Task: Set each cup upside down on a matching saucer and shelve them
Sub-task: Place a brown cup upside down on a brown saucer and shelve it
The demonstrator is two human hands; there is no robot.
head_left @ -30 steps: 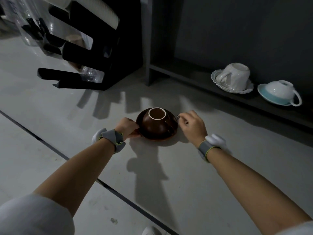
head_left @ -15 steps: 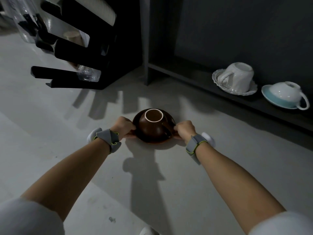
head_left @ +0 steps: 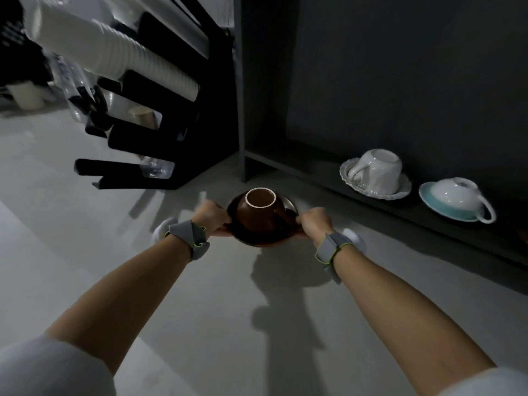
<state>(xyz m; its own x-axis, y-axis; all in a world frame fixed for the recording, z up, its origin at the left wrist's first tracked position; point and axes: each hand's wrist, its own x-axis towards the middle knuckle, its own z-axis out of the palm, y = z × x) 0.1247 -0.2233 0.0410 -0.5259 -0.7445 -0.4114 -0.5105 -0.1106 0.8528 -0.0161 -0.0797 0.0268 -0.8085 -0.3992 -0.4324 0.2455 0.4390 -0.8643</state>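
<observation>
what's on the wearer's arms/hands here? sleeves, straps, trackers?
Both hands bare, no gloves. The left hand and right hand each have a grey fabric wrist strap edged in lime-green cord, carrying a rounded white pod on the outer side: left strap, right strap. Forearms bare; white short sleeves show at the bottom corners. No cables or markings visible.

fingers: tips hidden under brown saucer | black rack: top cropped
</observation>
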